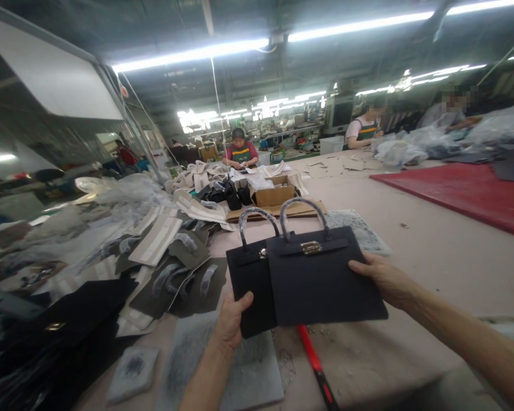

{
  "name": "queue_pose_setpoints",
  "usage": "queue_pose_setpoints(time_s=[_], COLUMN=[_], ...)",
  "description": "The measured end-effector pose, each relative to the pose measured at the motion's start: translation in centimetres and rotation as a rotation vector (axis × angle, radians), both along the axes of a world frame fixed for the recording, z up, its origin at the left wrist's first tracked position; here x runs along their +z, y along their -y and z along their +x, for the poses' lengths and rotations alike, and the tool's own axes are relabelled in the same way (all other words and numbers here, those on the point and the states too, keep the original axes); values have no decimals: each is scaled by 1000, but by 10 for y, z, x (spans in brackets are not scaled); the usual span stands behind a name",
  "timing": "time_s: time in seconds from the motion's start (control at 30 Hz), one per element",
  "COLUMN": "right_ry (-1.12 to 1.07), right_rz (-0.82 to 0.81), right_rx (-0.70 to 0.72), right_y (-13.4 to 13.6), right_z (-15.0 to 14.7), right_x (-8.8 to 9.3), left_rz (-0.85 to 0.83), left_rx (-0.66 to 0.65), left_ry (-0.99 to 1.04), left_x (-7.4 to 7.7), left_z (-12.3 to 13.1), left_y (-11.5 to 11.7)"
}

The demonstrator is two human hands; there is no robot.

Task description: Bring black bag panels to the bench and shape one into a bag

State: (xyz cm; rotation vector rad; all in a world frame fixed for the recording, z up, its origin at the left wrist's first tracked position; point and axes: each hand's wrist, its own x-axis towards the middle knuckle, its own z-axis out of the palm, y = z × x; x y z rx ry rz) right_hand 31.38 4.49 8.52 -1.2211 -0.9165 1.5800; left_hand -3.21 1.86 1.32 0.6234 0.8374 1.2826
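Note:
Two black handbag panels are held up side by side over the table. My left hand (233,319) grips the left handbag panel (251,291) at its lower left edge, thumb on the front. The right handbag panel (325,285) overlaps it and is held by my right hand (379,274) at its upper right side. Each has an arched handle that looks wrapped in clear film, and a metal clasp (310,247) shows on the right one. Below them lie a grey slab (240,377) and a tool with a red and black handle (310,348).
Grey pieces with wrapped handles (214,285) and pale strips pile up at the left. Black bag pieces (81,319) lie front left, near a small white block (133,368). A cardboard box (274,195) stands beyond; a red sheet (466,191) lies right. Several co-workers sit farther back.

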Motion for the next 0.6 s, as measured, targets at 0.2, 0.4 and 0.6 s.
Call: queue_pose_setpoints(time_s=[0.2,0.4,0.6], right_ry=[29,133,204], right_rz=[2,-98,-72], right_rx=[-543,-598,-509], right_y=[-17,-30,-21], right_z=[15,26,34], right_x=[3,-10,-9], left_rz=[-47,-79,-97], left_rx=[175,187,144], left_ry=[-40,-9,52], left_x=[-17,-39,-50], left_z=[-12,-29,-37], left_y=[-2,0,1])
